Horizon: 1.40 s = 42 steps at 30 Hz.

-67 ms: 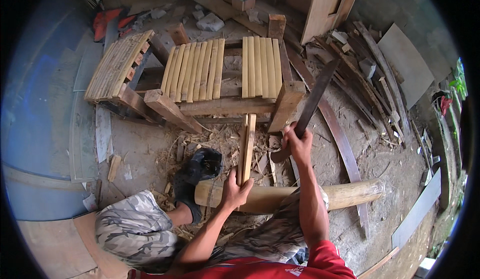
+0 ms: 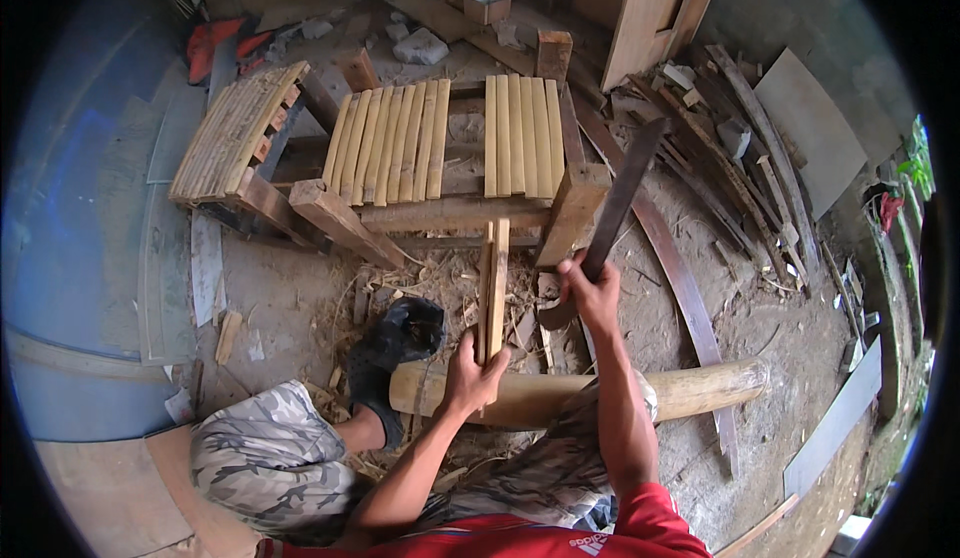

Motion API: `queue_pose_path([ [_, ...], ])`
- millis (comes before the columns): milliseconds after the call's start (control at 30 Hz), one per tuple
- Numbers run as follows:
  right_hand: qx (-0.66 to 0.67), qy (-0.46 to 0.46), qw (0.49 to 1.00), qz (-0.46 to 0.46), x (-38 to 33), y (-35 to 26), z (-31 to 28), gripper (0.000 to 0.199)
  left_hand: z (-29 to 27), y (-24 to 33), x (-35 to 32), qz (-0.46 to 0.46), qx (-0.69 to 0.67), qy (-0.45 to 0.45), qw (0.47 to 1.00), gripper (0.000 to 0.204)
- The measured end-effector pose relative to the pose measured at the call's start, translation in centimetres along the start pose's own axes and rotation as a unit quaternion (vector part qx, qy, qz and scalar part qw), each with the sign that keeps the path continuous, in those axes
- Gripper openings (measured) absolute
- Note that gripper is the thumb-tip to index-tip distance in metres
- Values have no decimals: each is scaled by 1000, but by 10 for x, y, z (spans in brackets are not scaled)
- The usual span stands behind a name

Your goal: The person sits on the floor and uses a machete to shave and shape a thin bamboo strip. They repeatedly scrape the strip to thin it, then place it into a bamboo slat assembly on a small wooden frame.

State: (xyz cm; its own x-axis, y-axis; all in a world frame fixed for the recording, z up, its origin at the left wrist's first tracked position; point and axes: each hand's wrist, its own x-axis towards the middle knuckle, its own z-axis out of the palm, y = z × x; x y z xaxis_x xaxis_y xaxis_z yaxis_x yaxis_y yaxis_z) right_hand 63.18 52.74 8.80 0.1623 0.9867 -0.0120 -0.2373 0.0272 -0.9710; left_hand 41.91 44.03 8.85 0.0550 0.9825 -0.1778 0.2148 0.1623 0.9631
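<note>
My left hand (image 2: 471,376) is closed round the lower end of some narrow bamboo strips (image 2: 497,278), which stick up and away from me. In my right hand (image 2: 594,293) is the handle of a machete (image 2: 625,198), its long dark blade slanting up to the right. Blade and strips are apart. Just beyond the strips' tips stands a wooden frame (image 2: 430,216) topped with bamboo slats (image 2: 388,143); a gap parts the slats into two groups. Across the ground under my forearms lies a thick bamboo pole (image 2: 700,388).
At the left stands a second slatted piece (image 2: 235,128). Old boards (image 2: 740,158) are heaped at the right, and a long plank (image 2: 675,268) lies on the ground. Shavings (image 2: 400,283) litter the floor by my dark boot (image 2: 400,343). Glass-like sheets (image 2: 160,278) lean at the left.
The strips in my left hand have shifted slightly up and to the left. My right hand has lowered a little and moved slightly left with the machete.
</note>
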Motion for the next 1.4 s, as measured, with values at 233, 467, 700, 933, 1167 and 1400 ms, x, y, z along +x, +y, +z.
queue_pose_path([
  [233, -222, -40, 974, 25, -11, -7, 61, 31, -2, 28, 63, 43, 23, -4, 999, 36],
  [467, -61, 6, 996, 60, -2, -17, 81, 27, -24, 35, 86, 45, -52, -64, 996, 42],
  [700, -93, 2, 995, 44, 22, -25, 101, 32, -40, 42, 122, 105, 4, 4, 994, 54],
  [933, -22, 7, 996, 91, 31, -47, 128, 35, -55, 69, 121, 123, 158, 152, 968, 43],
  [1167, -74, 11, 995, 61, 17, -21, 109, 33, -42, -43, 81, 183, 255, 269, 910, 37],
  [1400, -109, 10, 993, 37, 5, -11, 96, 34, -39, -131, 41, -154, 450, -78, 876, 33],
])
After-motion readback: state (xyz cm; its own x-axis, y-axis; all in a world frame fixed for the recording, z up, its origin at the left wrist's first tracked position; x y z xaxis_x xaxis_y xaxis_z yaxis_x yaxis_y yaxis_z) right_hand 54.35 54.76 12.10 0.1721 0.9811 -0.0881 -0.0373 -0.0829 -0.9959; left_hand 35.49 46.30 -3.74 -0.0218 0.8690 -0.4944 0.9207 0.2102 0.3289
